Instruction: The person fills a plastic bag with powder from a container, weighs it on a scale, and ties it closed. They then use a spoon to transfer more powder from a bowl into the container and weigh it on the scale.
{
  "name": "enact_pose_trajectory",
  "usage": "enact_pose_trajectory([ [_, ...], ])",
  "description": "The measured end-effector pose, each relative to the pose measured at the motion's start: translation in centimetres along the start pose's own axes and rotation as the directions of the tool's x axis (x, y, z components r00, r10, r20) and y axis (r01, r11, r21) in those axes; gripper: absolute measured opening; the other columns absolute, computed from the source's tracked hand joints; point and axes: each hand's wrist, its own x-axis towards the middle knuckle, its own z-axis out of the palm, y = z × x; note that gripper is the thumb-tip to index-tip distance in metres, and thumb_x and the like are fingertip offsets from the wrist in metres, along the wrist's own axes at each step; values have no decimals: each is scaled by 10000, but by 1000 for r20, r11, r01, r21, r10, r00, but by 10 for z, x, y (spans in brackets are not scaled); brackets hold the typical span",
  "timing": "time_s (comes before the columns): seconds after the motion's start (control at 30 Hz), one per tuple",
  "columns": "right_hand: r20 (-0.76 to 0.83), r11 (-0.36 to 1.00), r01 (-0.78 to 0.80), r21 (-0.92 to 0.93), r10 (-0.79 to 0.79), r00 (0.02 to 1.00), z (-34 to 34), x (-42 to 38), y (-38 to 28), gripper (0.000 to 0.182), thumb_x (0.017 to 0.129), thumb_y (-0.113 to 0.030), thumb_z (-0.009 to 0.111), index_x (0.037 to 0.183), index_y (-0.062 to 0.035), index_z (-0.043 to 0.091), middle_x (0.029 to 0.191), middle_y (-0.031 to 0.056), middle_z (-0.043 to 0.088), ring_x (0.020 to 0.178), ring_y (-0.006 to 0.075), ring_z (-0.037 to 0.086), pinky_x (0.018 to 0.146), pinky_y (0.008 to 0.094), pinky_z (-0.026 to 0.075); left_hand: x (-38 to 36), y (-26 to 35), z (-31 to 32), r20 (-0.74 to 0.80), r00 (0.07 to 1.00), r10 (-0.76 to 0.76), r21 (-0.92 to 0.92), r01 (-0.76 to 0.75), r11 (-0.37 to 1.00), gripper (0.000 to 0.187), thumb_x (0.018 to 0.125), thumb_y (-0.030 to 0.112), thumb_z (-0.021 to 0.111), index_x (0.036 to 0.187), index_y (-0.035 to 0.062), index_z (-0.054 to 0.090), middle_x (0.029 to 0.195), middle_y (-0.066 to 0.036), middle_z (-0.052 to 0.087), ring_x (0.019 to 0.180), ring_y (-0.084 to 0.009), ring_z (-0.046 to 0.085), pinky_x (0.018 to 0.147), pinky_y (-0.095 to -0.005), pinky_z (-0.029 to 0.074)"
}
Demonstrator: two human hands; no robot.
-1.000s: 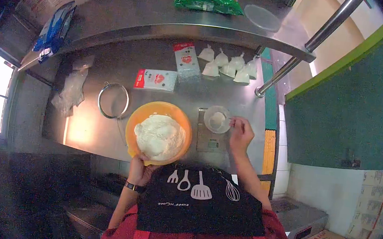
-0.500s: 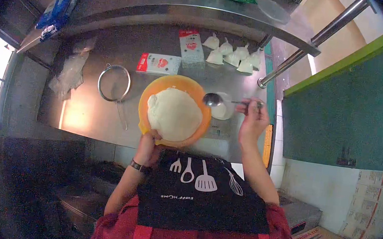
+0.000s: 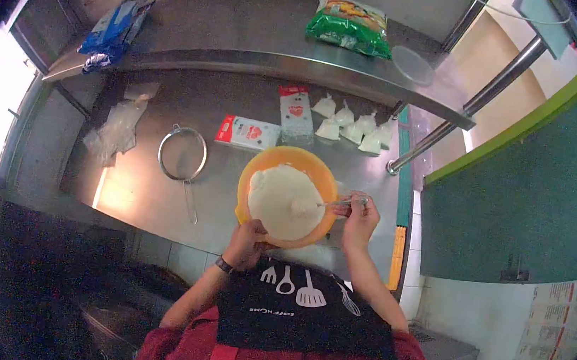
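An orange bowl (image 3: 248, 170) full of white powder (image 3: 279, 197) stands on the metal table near the apron. My left hand (image 3: 247, 241) grips the bowl's near left rim. At the bowl's right rim, my right hand (image 3: 357, 215) is closed on the handle of a spoon (image 3: 332, 203). The spoon's head is in the powder and hard to make out. Behind the bowl lie a red and white box (image 3: 249, 134) and a second box (image 3: 297, 113).
A strainer (image 3: 182, 154) and clear plastic bags (image 3: 117, 131) lie to the left. Several small tied bags of white powder (image 3: 354, 125) stand at the back right. The overhead shelf (image 3: 245, 61) holds a green packet (image 3: 351, 25), a blue packet (image 3: 115, 25) and a clear lid (image 3: 412, 65).
My right hand has moved left and nearer, bringing the spoon from above the small white container into the bowl's powder. The camera view has shifted; my left hand still holds the rim.
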Motion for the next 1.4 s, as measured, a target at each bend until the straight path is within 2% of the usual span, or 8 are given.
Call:
enact_pose_trajectory([
  [0.33,-92,995,-50,86,57,994,2,8,-13,137,960,-88,500,1021,4,583,856,125,653,598,187,640,555,296,547,30,-19,-14,114,992,-56,-136,72,988,393,807,88,493,1187,0,439,1049,-146,572,952,-337,634,795,-453,573],
  [0.53,-148,971,-82,226,118,982,-2,15,-27,126,955,-94,527,1007,-1,595,813,109,644,590,175,628,556,295,541,44,-28,-48,405,886,228,585,-442,680,403,803,103,480,1194,7,454,1099,-166,579,986,-342,625,792,-462,560],
  [0.6,-161,976,-18,217,54,986,-8,20,-29,128,955,-93,528,1015,-1,594,818,107,645,587,173,625,556,290,537,34,-11,-41,201,977,-71,-62,85,994,430,795,120,476,1208,3,464,1109,-179,588,985,-361,629,808,-465,557],
  [0.93,-236,988,153,-30,-156,959,-45,15,25,151,970,-102,521,1023,11,604,876,115,652,668,166,637,626,296,544,10,-2,-84,-16,993,120,-64,-121,991,478,896,219,426,1334,28,429,1213,-148,588,974,-305,656,652,-379,606],
  [1.0,218,695,528,-487,-489,845,-51,14,40,158,974,-86,515,998,30,619,889,109,655,719,169,647,688,283,540,5,-3,-85,5,990,143,-137,-141,980,472,890,181,429,1328,5,435,1205,-138,592,957,-292,664,656,-364,609],
  [1.13,313,579,642,-503,-570,759,-52,11,38,150,967,-63,521,958,40,629,899,106,656,758,168,653,717,281,537,3,-5,-78,-90,989,114,-169,-128,977,439,763,102,455,1186,-8,492,1031,-133,610,764,-267,645,565,-312,559],
  [1.3,-245,938,296,-180,-334,910,-34,8,-3,170,984,-109,486,1031,18,588,901,117,656,701,165,639,664,299,542,10,-10,-72,-137,989,48,-96,-61,994,316,758,100,472,1063,28,517,985,-107,578,787,-264,623,600,-357,551],
  [1.4,-274,981,193,13,-182,944,-20,8,-31,183,988,-125,479,1059,19,567,905,120,655,683,161,630,646,306,547,19,-14,-64,-83,996,20,-39,-23,999,308,764,98,469,1060,23,510,978,-113,566,865,-276,620,685,-412,567],
])
